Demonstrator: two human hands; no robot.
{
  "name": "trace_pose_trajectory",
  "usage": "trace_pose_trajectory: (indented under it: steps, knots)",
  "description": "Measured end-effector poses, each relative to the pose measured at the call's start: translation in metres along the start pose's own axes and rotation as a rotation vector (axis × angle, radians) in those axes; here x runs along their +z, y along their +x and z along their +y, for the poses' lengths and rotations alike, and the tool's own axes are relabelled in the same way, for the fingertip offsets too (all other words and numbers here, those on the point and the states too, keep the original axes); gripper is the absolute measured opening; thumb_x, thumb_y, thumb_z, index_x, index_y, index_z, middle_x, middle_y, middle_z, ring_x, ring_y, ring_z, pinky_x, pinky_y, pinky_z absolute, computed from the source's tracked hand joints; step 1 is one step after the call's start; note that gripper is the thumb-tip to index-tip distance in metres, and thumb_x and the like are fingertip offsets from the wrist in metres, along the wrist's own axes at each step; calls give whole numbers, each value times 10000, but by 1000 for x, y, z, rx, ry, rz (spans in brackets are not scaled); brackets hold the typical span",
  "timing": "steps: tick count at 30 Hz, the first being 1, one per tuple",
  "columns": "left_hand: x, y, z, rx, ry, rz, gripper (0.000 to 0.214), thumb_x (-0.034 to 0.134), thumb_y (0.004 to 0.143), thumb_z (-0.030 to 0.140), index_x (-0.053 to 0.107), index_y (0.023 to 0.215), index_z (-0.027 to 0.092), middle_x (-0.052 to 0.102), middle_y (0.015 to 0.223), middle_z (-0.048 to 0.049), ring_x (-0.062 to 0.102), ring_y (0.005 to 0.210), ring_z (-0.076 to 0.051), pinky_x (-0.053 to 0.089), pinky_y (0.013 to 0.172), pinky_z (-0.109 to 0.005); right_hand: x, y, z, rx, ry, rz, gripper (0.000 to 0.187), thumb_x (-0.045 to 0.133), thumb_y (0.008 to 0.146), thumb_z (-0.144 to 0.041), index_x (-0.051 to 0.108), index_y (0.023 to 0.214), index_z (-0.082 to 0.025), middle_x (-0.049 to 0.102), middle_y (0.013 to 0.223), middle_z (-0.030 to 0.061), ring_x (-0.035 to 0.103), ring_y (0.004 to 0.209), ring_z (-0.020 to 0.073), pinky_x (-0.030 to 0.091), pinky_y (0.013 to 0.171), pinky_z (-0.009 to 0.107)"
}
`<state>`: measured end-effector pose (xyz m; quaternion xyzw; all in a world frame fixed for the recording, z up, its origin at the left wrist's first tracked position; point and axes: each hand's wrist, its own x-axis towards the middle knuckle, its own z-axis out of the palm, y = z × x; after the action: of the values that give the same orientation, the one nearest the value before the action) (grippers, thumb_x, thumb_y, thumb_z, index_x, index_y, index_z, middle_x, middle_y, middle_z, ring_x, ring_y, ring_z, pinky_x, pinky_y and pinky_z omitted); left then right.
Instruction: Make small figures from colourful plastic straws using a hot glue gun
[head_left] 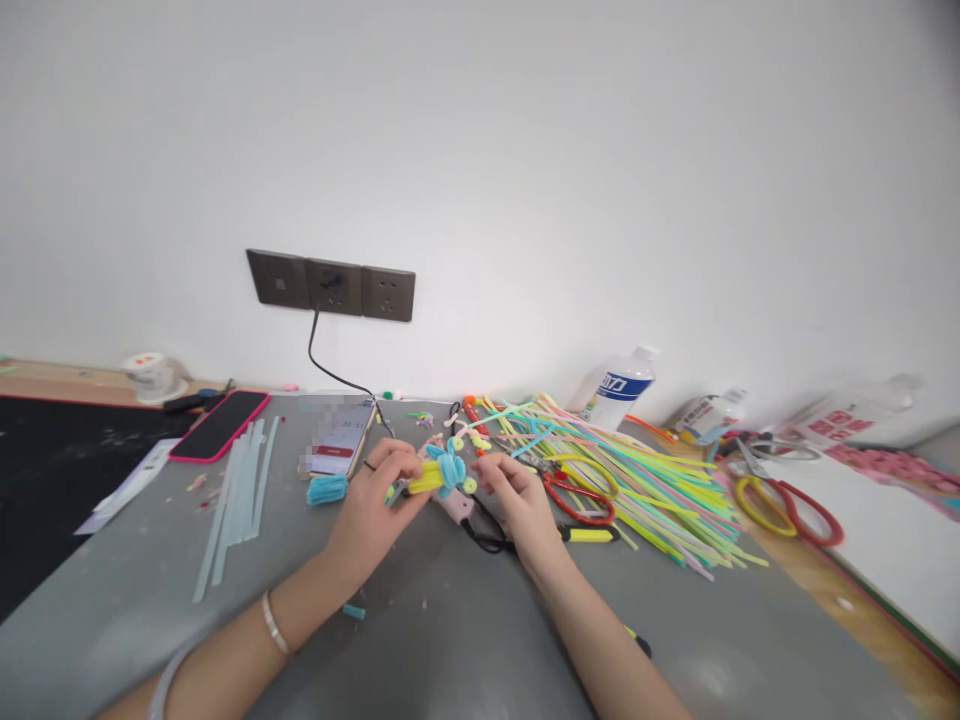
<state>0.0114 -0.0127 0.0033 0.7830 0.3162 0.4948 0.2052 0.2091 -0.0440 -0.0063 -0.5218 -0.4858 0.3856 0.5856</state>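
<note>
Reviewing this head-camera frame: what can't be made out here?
- Head view: the left hand and its own fingers hide how it grips the yellow and blue pipe-cleaner figure.
- The right hand fingertips: contact with the figure is too small to tell.
- The phone screen is blurred out.
- The bottle label is too small to read.

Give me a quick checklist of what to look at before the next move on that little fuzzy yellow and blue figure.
1. Left hand has hold of the yellow and blue pipe-cleaner figure: ok, the fingers close on its yellow end.
2. Right hand is on the figure: cannot tell, the fingertips are right beside its blue part.
3. Red-handled scissors within reach: ok, they lie just right of the right hand.
4. Spare pipe cleaners at hand: ok, a big pile lies to the right.
5. Pink glue gun clear of the hands: not ok, it lies directly between them.
</note>
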Motion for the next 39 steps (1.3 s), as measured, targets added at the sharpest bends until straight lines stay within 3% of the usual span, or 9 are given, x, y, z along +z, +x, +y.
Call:
trace_pose_trajectory:
  steps: [7, 11, 14, 19, 29, 39]
  knots:
    - [3, -1, -1, 103, 36, 1, 159, 619, 853, 98, 509, 845, 213, 538, 914, -2, 603, 843, -145, 487, 739, -235, 1, -1, -3, -97, -14, -110, 426, 583, 858, -588, 724, 775, -195, 698, 775, 40, 623, 806, 219, 477, 772, 304]
    - [4, -2, -2, 142, 43, -8, 186, 618, 852, 69, 504, 863, 216, 532, 924, 0, 596, 826, -134, 492, 716, -220, 1, -2, 0, -37, 11, -121, 420, 646, 808, -600, 744, 837, -193, 719, 825, 53, 627, 808, 231, 484, 764, 320]
    - [5, -3, -4, 158, 29, -24, 224, 627, 834, 36, 508, 883, 220, 528, 935, 2, 592, 815, -124, 490, 700, -204, 0, -3, 6, 15, 51, -158, 400, 716, 760, -570, 741, 894, -194, 709, 870, 57, 620, 807, 225, 477, 756, 322]
    - [5, -4, -4, 176, 29, -40, 256, 614, 817, -5, 511, 886, 220, 525, 942, 6, 596, 833, -119, 490, 716, -196, 1, -3, 10, -24, 65, -186, 306, 782, 723, -476, 711, 855, -209, 629, 779, 16, 560, 768, 190, 436, 737, 304]
    - [4, -2, -1, 215, 48, -16, 235, 589, 824, -3, 520, 870, 217, 532, 925, 2, 596, 823, -122, 496, 718, -204, 4, -4, 5, 64, 159, -244, 321, 820, 681, -451, 672, 817, -201, 597, 736, -4, 518, 722, 165, 402, 706, 294]
    - [4, -3, -2, 220, 48, -26, 253, 592, 828, -11, 515, 891, 222, 525, 944, -2, 589, 843, -123, 495, 732, -206, 5, -4, 4, 73, 256, -253, 362, 843, 679, -446, 661, 893, -217, 643, 818, 6, 578, 781, 171, 444, 732, 280]
